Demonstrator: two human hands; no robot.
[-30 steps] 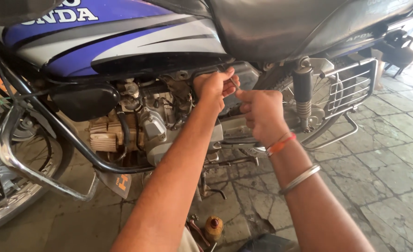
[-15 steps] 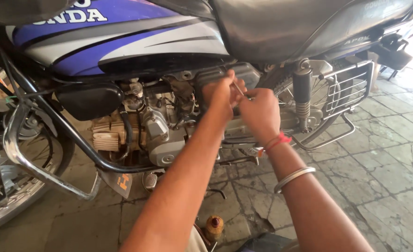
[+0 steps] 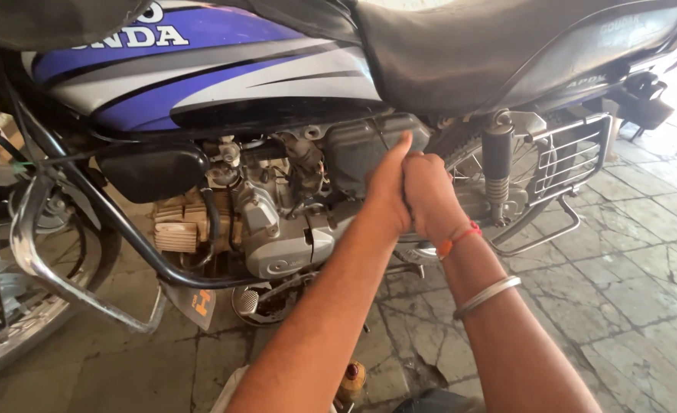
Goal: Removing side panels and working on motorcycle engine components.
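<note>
Clearly, the blue-and-white motorcycle (image 3: 224, 84) dominates; below its black seat, the dark grey plastic side cover (image 3: 361, 153) meets both hands. Left hand (image 3: 388, 187) and right hand (image 3: 430, 195) press together, fingers curled; what they pinch is hidden. Slipping could scrape knuckles.

The two hands (image 3: 411, 195) hid whatever they pressed against. The front wheel (image 3: 6, 336) was cut off at the left edge, and the small bottle (image 3: 351, 380) stayed half hidden.

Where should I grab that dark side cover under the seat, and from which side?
Probably at the dark side cover's rear edge, reached from the bike's open near side. Both hands, left and right, already press together there; the seat overhangs its top, blocking a grip from above.
</note>
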